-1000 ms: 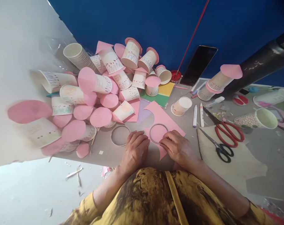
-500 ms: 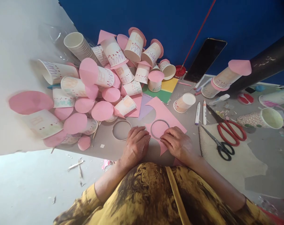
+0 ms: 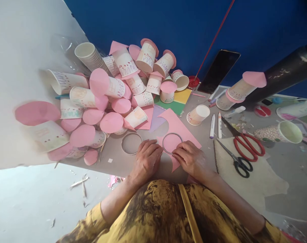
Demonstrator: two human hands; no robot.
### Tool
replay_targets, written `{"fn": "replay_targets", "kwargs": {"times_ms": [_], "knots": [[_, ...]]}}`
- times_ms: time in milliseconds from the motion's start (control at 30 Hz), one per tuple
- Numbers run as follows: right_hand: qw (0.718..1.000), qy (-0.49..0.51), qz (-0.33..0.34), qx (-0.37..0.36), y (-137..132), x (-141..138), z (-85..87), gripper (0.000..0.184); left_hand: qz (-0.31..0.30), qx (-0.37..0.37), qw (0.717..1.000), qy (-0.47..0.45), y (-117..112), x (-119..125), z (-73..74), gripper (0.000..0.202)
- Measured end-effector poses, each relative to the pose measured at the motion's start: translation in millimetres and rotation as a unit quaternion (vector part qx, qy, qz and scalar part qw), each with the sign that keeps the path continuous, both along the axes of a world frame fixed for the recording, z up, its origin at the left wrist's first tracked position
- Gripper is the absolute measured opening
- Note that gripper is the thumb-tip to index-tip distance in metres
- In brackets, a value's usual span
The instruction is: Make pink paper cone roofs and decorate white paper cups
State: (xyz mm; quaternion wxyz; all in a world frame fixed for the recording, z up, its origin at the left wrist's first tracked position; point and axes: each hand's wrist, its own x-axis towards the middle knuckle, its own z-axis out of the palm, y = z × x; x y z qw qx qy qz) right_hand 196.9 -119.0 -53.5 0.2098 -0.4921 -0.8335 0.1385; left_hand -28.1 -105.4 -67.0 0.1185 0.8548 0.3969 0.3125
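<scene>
A thin grey ring [image 3: 163, 143] lies on the cut sheet of pink paper [image 3: 186, 135], circling part of it. The fingertips of my right hand [image 3: 190, 158] pinch together at the ring's lower right edge, over the paper. My left hand [image 3: 148, 158] rests palm down on the table, fingers curled close together; whatever is beneath them is hidden. Its knuckles overlap the right edge of a second grey ring [image 3: 122, 145], which lies flat on the bare tabletop. Round cut-outs leave curved notches in the pink paper.
Decorated paper cups [image 3: 116, 87] with pink paper pieces crowd the left. At right lie red-handled scissors [image 3: 247, 148], black-handled scissors [image 3: 240, 165] and markers [image 3: 212, 126]. A lone cup [image 3: 197, 114] sits behind the pink sheet. A phone [image 3: 219, 71] leans on the blue wall.
The view has tilted slightly, so things sit a little lower in it. Both hands and both rings keep nearly the same places on the table.
</scene>
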Motion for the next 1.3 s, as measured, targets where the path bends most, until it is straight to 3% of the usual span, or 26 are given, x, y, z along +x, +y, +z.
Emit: {"fn": "replay_targets", "kwargs": {"times_ms": [367,600,767,933,1067,1167,1300], "knots": [[1.000,-0.008,-0.003,-0.006,0,0,-0.6,0.017,0.004,0.005,1.000,0.016,1,1,1.2,0.023],[0.998,0.050,-0.032,-0.002,-2,5,2.3,0.013,0.021,-0.010,1.000,0.007,6,11,13.6,0.020],[0.990,0.049,-0.122,0.056,-10,46,20.9,0.013,-0.008,-0.011,0.999,0.052,16,27,20.0,0.042],[0.964,-0.053,-0.250,0.079,-11,109,30.6,0.021,-0.025,0.010,0.996,0.086,26,40,20.6,0.048],[0.961,-0.150,-0.222,0.066,8,136,26.7,0.023,-0.033,0.012,0.994,0.103,27,45,20.6,0.043],[0.954,-0.240,-0.170,0.059,31,138,23.4,0.022,-0.031,-0.001,0.993,0.110,26,48,21.8,0.038],[0.953,-0.276,-0.114,0.055,54,135,22.6,0.031,-0.010,-0.017,0.993,0.118,23,50,26.3,0.037]]}}
